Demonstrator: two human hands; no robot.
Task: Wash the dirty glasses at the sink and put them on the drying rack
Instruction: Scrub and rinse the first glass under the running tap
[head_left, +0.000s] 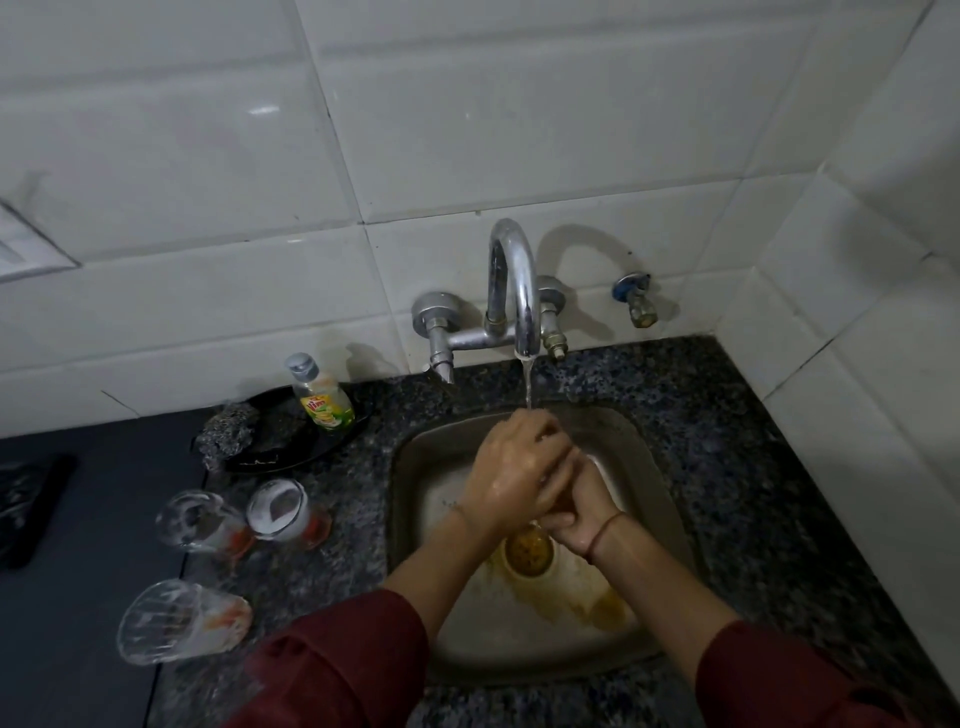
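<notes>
Three clear glasses stand on the granite counter left of the sink: one with foam inside, one beside it, and a nearer one streaked with suds. Over the steel sink, my left hand lies curled over my right hand. They are pressed together under the water stream from the chrome faucet. I see no glass in either hand. No drying rack is in view.
A dish soap bottle and a steel scrubber sit on a black dish behind the glasses. The stained drain lies below my hands. A small tap sticks out of the tiled wall. A dark object lies far left.
</notes>
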